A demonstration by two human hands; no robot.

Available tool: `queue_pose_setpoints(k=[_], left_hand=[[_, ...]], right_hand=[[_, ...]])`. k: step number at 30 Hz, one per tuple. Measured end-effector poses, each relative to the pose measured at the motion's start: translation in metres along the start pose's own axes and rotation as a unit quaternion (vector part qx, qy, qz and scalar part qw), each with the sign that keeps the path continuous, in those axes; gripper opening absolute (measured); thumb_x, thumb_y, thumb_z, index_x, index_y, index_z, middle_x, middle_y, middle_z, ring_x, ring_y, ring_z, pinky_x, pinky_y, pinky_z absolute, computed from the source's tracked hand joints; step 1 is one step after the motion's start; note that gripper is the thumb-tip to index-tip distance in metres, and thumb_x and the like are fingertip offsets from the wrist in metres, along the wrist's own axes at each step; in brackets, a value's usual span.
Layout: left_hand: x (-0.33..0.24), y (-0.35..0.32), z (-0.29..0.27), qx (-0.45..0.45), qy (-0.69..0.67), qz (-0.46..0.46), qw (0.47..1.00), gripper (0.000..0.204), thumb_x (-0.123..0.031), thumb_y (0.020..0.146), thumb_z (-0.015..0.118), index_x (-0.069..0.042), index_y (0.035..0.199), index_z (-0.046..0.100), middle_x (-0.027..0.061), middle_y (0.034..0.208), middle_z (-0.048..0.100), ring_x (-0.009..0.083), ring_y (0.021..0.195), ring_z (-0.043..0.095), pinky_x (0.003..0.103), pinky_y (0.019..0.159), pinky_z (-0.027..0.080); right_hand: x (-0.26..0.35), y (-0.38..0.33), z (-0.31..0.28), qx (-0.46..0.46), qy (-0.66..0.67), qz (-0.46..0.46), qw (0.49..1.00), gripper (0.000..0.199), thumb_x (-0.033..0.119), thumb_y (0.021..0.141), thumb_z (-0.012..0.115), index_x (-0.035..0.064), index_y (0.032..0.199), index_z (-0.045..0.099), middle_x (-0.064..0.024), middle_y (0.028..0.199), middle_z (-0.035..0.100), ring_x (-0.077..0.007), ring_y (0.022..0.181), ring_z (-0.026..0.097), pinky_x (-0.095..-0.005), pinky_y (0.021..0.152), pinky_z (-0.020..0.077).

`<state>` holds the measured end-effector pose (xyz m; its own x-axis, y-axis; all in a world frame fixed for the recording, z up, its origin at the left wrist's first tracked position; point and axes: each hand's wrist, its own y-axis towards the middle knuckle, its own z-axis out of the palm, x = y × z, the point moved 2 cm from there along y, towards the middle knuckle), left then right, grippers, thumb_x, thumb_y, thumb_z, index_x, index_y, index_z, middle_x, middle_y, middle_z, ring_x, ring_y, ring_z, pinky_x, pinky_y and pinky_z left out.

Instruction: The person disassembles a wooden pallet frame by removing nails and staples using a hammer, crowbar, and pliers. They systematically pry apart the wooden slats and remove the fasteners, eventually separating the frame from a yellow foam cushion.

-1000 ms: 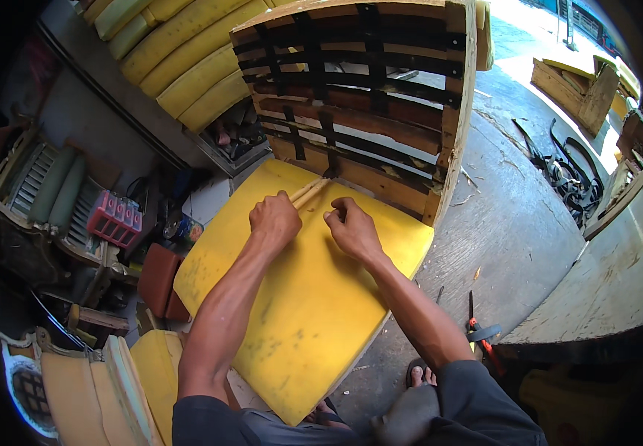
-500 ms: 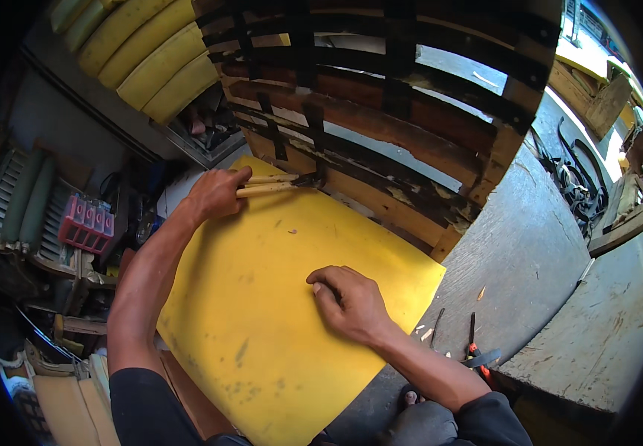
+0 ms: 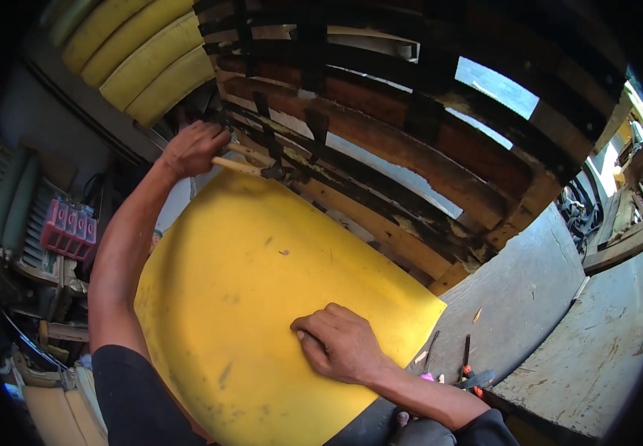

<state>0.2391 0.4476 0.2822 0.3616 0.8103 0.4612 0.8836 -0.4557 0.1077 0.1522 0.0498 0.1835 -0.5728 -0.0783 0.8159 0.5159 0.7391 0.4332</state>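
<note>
Right hand (image 3: 340,346) lies knuckles up, fingers curled together and pressing on the yellow foam sheet (image 3: 247,297) near its lower right edge, clamped on nothing; left hand (image 3: 191,147) is closed round a pale wooden handle (image 3: 236,165) at the sheet's far left corner, where the tool's head meets the dark webbing straps (image 3: 269,141) of the wooden chair frame (image 3: 411,163). The sheet lies flat in front of the frame, its far edge touching the lowest slats; it looks soft, light and springy, likely to sag or fold if lifted by one corner, so a two-handed hold at opposite edges should serve best, and its matt, slightly soiled skin should not slip. The frame appears stiff, rough and splintered, heavy by comparison. Beneath the sheet's right corner runs a grey concrete floor (image 3: 530,297), dusty, with small hand tools (image 3: 470,368) lying just beside the sheet's lower right edge; more yellow foam cushions (image 3: 143,59) are stacked at far left, and a red compartment box (image 3: 69,230) sits among clutter at left.
</note>
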Motion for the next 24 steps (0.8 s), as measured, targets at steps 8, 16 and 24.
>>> queue_pose_setpoints(k=[8,16,24], left_hand=[[-0.190,-0.061,-0.096,0.166,-0.275,-0.306,0.896,0.050,-0.008,0.084,0.061,0.003,0.132,0.051,0.0279,0.108,0.062,0.0449,0.096,0.060,0.051,0.092,0.046],[-0.229,-0.089,-0.183,0.223,-0.439,-0.466,0.735,0.058,-0.015,0.089,0.064,-0.004,0.143,0.047,0.0244,0.121,0.064,0.0365,0.113,0.063,0.041,0.097,0.047],[-0.259,-0.083,-0.184,0.265,-0.441,-0.417,0.750,0.060,-0.014,0.089,0.064,-0.009,0.145,0.042,0.0239,0.116,0.065,0.0378,0.108,0.064,0.042,0.093,0.048]], right_hand=[[-0.006,-0.002,0.000,-0.048,-0.010,0.019,0.999,0.010,0.008,0.084,0.064,0.0048,0.092,0.069,-0.0109,0.078,0.067,-0.0291,0.073,0.064,-0.0406,0.066,0.0523],[0.005,0.000,0.008,-0.012,0.002,0.073,0.997,0.019,0.016,0.089,0.057,0.0049,0.099,0.069,-0.0184,0.088,0.069,-0.0349,0.086,0.067,-0.0459,0.079,0.0533],[0.001,0.004,0.001,0.014,-0.050,0.133,0.990,0.024,0.020,0.089,0.055,0.0049,0.100,0.070,-0.0222,0.089,0.069,-0.0399,0.085,0.067,-0.0492,0.081,0.0535]])
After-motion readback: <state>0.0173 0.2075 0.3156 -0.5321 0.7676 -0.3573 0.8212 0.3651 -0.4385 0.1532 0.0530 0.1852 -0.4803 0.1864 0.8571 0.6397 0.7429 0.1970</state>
